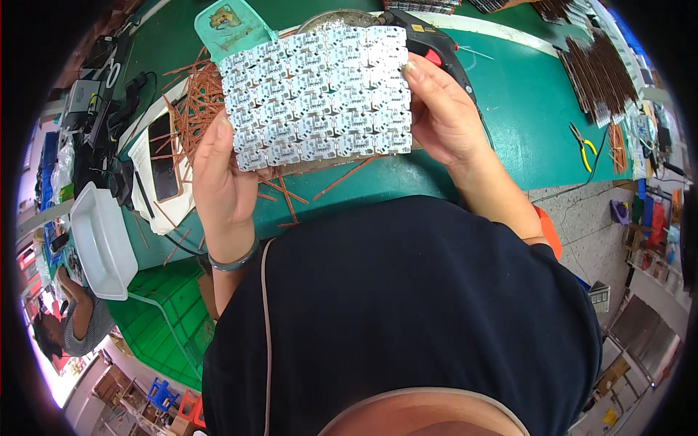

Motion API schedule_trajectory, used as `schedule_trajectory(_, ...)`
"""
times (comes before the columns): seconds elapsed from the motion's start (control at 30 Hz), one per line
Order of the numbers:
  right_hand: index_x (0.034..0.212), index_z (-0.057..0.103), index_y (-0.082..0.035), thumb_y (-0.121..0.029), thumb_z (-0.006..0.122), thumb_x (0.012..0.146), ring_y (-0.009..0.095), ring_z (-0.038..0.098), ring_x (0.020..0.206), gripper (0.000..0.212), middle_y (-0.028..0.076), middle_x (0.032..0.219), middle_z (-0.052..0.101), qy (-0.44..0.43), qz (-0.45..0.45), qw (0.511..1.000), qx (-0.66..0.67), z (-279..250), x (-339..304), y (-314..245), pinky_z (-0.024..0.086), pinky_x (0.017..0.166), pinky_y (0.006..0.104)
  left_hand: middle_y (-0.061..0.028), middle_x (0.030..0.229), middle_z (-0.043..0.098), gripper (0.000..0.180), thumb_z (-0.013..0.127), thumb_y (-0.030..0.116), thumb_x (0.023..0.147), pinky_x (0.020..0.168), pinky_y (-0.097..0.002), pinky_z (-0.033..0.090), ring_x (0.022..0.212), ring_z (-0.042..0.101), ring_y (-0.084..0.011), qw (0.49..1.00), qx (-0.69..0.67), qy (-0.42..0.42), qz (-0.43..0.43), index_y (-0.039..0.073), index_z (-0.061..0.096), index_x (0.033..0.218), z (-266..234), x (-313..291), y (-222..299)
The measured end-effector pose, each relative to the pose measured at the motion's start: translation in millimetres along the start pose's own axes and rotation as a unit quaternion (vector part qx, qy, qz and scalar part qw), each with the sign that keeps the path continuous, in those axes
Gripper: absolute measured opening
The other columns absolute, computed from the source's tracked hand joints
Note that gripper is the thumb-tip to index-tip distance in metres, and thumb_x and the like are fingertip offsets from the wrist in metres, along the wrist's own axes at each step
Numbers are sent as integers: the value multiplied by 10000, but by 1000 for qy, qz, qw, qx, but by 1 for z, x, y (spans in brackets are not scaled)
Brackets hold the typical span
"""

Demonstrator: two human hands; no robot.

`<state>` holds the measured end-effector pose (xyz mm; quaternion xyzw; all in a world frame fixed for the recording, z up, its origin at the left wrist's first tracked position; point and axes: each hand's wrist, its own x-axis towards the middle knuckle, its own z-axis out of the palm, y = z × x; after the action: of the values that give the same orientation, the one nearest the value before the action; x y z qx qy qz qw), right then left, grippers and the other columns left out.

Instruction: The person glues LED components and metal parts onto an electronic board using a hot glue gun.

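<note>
A white panel of small circuit boards (320, 98), with rows of repeated printed shapes, is held up over the green bench. My left hand (222, 171) grips its lower left edge, thumb along the side. At the upper right edge, my right hand (447, 109) pinches it with the thumb on the front; the other fingers are partly hidden behind. Behind the panel's left side lies a heap of thin copper-coloured strips (200, 98), and several more are scattered below it. A black tool with a red trigger (434, 57) rests just beyond my right hand.
A teal scoop-like tray (231, 29) stands behind the panel. Yellow-handled pliers (586, 151) lie at right, near stacked dark strips (596, 76). At left are a phone (166, 156), a white bin (105, 243) and a green crate (163, 320). Another person (73, 320) sits far left.
</note>
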<state>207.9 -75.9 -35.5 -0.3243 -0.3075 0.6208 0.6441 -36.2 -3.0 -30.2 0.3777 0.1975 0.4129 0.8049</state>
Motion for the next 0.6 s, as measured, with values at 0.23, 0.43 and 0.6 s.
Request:
schedule_trajectory(0.23,1082,529,-43,-267,500,904,11,510,692,288,-36,838,560,-6,0,1000,-2,-2,-2,3,438,596,170,-75,938,608,372,405,223,938,507,-219,415,685,569,-103,990,97,99,34,-48,437,1191,11,-1,-5)
schedule_trajectory(0.43,1106,522,-61,-235,527,892,9,474,676,276,-68,794,522,23,17,999,18,-6,-6,6,402,592,163,-136,1236,486,409,393,187,937,952,-361,369,1124,484,-216,997,48,43,36,-54,370,1268,3,-3,-8)
schedule_trajectory(0.6,1123,497,-21,-233,457,925,27,519,681,292,-10,868,571,3,8,999,32,2,-2,1,460,600,181,-152,1187,514,414,385,193,940,902,-352,422,1072,524,-220,999,-5,-3,47,-71,364,1258,4,-1,-6)
